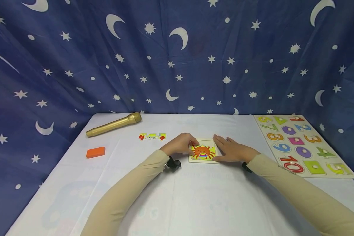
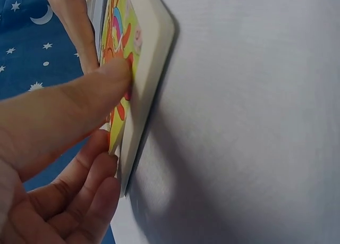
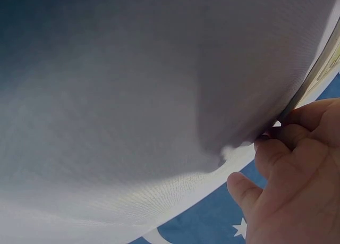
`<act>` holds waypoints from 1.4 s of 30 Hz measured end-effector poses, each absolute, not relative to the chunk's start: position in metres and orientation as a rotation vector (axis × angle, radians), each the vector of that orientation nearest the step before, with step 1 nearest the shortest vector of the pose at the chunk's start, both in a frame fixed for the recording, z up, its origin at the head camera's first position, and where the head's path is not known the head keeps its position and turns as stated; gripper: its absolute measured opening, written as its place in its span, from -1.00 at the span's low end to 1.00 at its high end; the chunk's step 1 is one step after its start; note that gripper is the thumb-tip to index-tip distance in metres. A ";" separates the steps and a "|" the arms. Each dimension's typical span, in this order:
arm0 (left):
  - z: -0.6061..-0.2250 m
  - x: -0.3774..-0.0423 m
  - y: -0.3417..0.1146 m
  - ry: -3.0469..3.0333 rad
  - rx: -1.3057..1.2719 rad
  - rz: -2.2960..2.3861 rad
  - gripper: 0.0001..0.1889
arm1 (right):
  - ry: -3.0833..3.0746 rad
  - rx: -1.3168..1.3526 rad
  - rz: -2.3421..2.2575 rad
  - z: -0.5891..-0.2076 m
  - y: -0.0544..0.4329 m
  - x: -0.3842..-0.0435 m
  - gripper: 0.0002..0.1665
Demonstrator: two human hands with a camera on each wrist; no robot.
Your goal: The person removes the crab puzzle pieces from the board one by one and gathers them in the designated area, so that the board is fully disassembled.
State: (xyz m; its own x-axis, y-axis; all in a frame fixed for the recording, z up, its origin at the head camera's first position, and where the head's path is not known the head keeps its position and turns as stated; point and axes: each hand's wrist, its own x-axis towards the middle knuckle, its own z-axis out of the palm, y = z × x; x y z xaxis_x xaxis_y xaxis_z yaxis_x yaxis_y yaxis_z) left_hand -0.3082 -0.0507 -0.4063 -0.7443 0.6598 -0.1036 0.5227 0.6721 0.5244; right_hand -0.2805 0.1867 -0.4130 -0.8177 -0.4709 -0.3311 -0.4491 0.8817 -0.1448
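Note:
A small square crab jigsaw puzzle (image 1: 203, 152) lies in a pale wooden frame (image 1: 203, 161) on the white table. My left hand (image 1: 180, 144) is at its left side, pinching a puzzle piece (image 2: 118, 128). In the left wrist view the thumb (image 2: 114, 74) lies on the printed face, with the fingertips under the piece's yellow edge, which tilts up from the frame. At the opposite side, my right hand (image 1: 232, 150) rests against the frame's right edge with its fingers extended. Up and left of the puzzle lie a few loose joined puzzle pieces (image 1: 152, 136) with red claws on them.
To the left are a gold microphone (image 1: 115, 125) and an orange block (image 1: 95, 152). On the right lies a large number and shape board (image 1: 305, 147), close to my right forearm. Behind the table (image 1: 191, 200) hangs a blue curtain (image 1: 194, 78) with moons and stars.

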 end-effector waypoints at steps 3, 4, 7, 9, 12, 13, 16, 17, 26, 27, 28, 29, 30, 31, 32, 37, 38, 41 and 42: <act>-0.407 -0.310 -0.051 2.596 0.976 0.670 -0.57 | 2.692 -0.684 -0.076 -0.413 0.187 -0.280 0.22; -0.407 -0.310 -0.051 2.593 0.983 0.664 -0.57 | 2.693 -0.686 -0.074 -0.413 0.186 -0.280 0.22; -0.407 -0.311 -0.050 2.585 0.997 0.646 -0.58 | 2.693 -0.686 -0.079 -0.412 0.186 -0.280 0.22; -0.406 -0.312 -0.050 2.577 0.998 0.646 -0.59 | 2.691 -0.687 -0.086 -0.411 0.186 -0.279 0.22; -0.406 -0.313 -0.050 2.568 0.998 0.651 -0.60 | 2.691 -0.688 -0.088 -0.411 0.186 -0.279 0.21; -0.407 -0.313 -0.050 2.567 0.998 0.652 -0.60 | 2.691 -0.688 -0.085 -0.411 0.186 -0.279 0.21; -0.407 -0.314 -0.050 2.567 1.004 0.658 -0.60 | 2.694 -0.689 -0.079 -0.413 0.186 -0.280 0.22; -0.408 -0.314 -0.050 2.568 1.009 0.658 -0.60 | 2.694 -0.689 -0.077 -0.413 0.186 -0.280 0.22; -0.407 -0.314 -0.050 2.570 1.040 0.663 -0.58 | 2.693 -0.693 -0.058 -0.415 0.187 -0.281 0.22; -0.406 -0.313 -0.050 2.568 1.039 0.659 -0.58 | 2.692 -0.697 -0.062 -0.415 0.187 -0.281 0.22; -0.406 -0.313 -0.050 2.567 1.041 0.652 -0.58 | 2.692 -0.697 -0.062 -0.415 0.187 -0.282 0.22; -0.405 -0.312 -0.049 2.563 1.042 0.647 -0.58 | 2.692 -0.697 -0.064 -0.415 0.187 -0.282 0.22; -0.404 -0.312 -0.049 2.560 1.040 0.643 -0.58 | 2.691 -0.698 -0.065 -0.414 0.187 -0.282 0.22; -0.403 -0.312 -0.049 2.557 1.039 0.633 -0.58 | 2.692 -0.701 -0.068 -0.414 0.187 -0.282 0.22; -0.402 -0.312 -0.049 2.552 1.037 0.629 -0.58 | 2.691 -0.704 -0.073 -0.414 0.187 -0.282 0.22; -0.401 -0.313 -0.048 2.536 1.031 0.597 -0.58 | 2.687 -0.705 -0.077 -0.414 0.188 -0.280 0.21; -0.401 -0.313 -0.048 2.533 1.030 0.599 -0.58 | 2.687 -0.705 -0.077 -0.414 0.188 -0.280 0.22; -0.401 -0.313 -0.049 2.528 1.031 0.605 -0.58 | 2.685 -0.696 -0.073 -0.413 0.188 -0.280 0.21; -0.401 -0.313 -0.049 2.530 1.038 0.609 -0.58 | 2.684 -0.693 -0.072 -0.413 0.187 -0.280 0.21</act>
State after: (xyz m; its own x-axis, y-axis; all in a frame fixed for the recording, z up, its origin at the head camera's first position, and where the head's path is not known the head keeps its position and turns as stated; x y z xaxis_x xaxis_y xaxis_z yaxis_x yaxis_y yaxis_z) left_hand -0.3133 -0.0488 -0.4011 -0.6761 0.7224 -0.1448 0.5774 0.6416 0.5049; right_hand -0.2805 0.1874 -0.4131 -0.8121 -0.4769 -0.3363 -0.4582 0.8780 -0.1386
